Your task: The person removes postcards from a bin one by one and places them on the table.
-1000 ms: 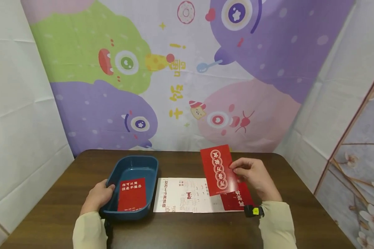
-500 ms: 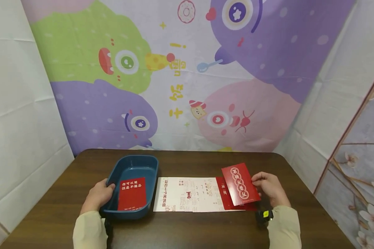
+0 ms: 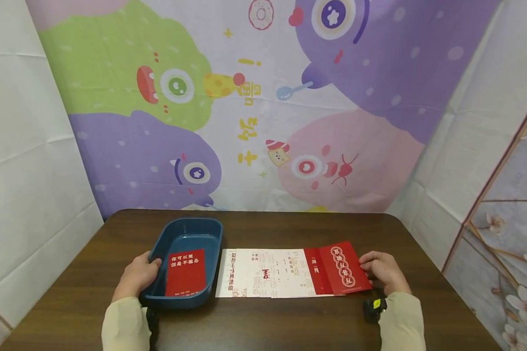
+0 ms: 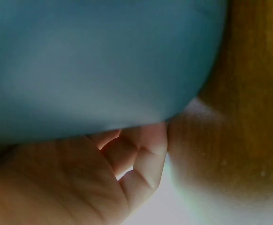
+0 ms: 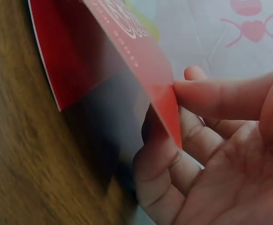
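My left hand grips the near-left side of a blue rectangular dish, thumb over the rim. In the left wrist view its fingers bend against the dish's outer wall. A red card with white printed characters lies in the dish. My right hand pinches the right edge of another red card, printed with a column of ringed white characters. That card overlaps a further red card at the row's right end. In the right wrist view the pinched card slants above the one beneath.
Overlapping white printed cards extend in a row from beside the dish to the red ones. All lie on a dark brown wooden table. A cartoon-printed cloth hangs behind the table's far edge, with white cloth at both sides.
My right hand has lowered the ringed-character card and moved it right, from above the row down onto its right end. My left hand and the dish have stayed put.
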Demonstrator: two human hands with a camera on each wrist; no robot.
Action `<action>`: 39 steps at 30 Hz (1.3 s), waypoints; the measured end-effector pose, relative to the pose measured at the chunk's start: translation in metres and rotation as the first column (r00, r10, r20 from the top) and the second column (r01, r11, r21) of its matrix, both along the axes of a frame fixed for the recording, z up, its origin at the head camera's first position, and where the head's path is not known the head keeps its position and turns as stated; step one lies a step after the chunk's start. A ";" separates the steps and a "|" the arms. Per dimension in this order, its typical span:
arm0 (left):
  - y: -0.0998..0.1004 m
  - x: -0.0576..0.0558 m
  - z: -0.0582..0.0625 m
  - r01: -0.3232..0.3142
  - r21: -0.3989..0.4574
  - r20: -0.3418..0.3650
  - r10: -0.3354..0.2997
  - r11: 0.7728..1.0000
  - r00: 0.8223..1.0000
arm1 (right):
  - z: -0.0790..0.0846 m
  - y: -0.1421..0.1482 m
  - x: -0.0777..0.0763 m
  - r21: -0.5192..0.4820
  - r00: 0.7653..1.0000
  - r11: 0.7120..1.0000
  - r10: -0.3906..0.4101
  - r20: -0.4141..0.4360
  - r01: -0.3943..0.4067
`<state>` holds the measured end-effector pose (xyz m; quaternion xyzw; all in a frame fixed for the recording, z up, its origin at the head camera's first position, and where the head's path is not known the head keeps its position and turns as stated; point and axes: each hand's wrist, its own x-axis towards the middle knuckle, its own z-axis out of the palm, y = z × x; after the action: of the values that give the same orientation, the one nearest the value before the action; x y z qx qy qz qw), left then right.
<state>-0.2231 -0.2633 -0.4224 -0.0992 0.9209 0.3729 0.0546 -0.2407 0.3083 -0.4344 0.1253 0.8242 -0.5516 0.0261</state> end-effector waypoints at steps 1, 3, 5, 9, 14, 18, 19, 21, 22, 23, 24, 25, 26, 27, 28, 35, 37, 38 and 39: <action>0.000 0.000 0.001 -0.001 0.001 0.003 0.001 1.000 1.000 | 0.000 0.000 0.000 0.001 1.000 1.000 -0.002 0.002 0.002; 0.001 0.001 0.002 -0.006 0.012 0.015 0.006 1.000 1.000 | -0.001 0.001 0.000 0.007 1.000 1.000 -0.004 0.007 0.004; 0.001 0.002 0.003 -0.009 0.019 0.020 0.008 1.000 1.000 | -0.001 0.001 -0.001 0.013 1.000 1.000 -0.009 0.016 0.008; 0.001 0.002 0.003 -0.008 0.017 0.017 0.008 1.000 1.000 | -0.002 0.001 -0.002 0.024 1.000 1.000 -0.016 0.022 0.015; 0.000 0.001 0.003 -0.001 0.007 0.014 0.001 1.000 1.000 | -0.003 -0.001 -0.004 0.055 0.999 0.998 -0.030 0.014 0.029; 0.001 0.002 0.004 -0.002 0.018 0.019 0.001 1.000 1.000 | -0.004 -0.001 -0.005 0.058 0.999 0.998 -0.032 0.005 0.032; 0.001 0.002 0.004 -0.002 0.019 0.018 0.001 1.000 1.000 | -0.004 -0.001 -0.005 0.058 1.000 0.998 -0.029 0.003 0.029; 0.002 0.002 0.004 -0.001 0.019 0.018 0.001 1.000 1.000 | -0.004 -0.001 -0.005 0.060 1.000 0.998 -0.021 0.003 0.021; 0.002 0.002 0.004 -0.001 0.017 0.017 0.000 1.000 1.000 | -0.004 -0.001 -0.004 0.060 1.000 0.998 -0.020 0.006 0.020; 0.002 0.002 0.004 -0.001 0.015 0.017 0.000 1.000 1.000 | -0.003 -0.001 -0.004 0.063 1.000 0.998 -0.017 0.010 0.016; 0.002 0.002 0.004 -0.001 0.013 0.017 0.001 1.000 1.000 | -0.003 -0.001 -0.004 0.065 1.000 0.998 -0.013 0.014 0.012; 0.002 0.002 0.005 0.000 0.010 0.016 0.000 1.000 1.000 | -0.002 -0.001 -0.003 0.067 1.000 0.998 -0.007 0.017 0.006; 0.002 0.002 0.005 0.000 0.010 0.016 0.000 1.000 1.000 | -0.001 -0.001 -0.003 0.070 1.000 0.998 -0.003 0.022 0.002; 0.002 0.002 0.005 0.000 0.009 0.015 0.000 1.000 1.000 | -0.001 -0.001 -0.002 0.072 1.000 0.997 0.002 0.028 -0.004; 0.002 0.002 0.005 0.000 0.007 0.015 0.000 1.000 1.000 | 0.000 0.000 -0.002 0.074 0.999 0.997 0.006 0.034 -0.009; 0.003 0.003 0.006 -0.005 0.017 0.028 0.005 1.000 1.000 | 0.006 0.000 -0.001 0.080 0.998 0.996 0.044 0.054 -0.048; 0.003 0.002 0.005 -0.008 0.019 0.031 0.008 1.000 0.999 | 0.006 0.000 -0.001 0.094 0.997 0.994 0.051 0.059 -0.057; 0.002 0.002 0.005 -0.009 0.018 0.030 0.009 1.000 1.000 | 0.007 0.000 -0.001 0.102 0.997 0.993 0.053 0.061 -0.059; 0.002 0.002 0.004 -0.010 0.018 0.029 0.009 1.000 1.000 | 0.007 0.000 -0.001 0.106 0.997 0.993 0.052 0.064 -0.058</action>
<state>-0.2208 -0.2611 -0.4181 -0.1085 0.9162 0.3798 0.0671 -0.2413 0.3082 -0.4275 0.1207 0.8549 -0.5011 0.0598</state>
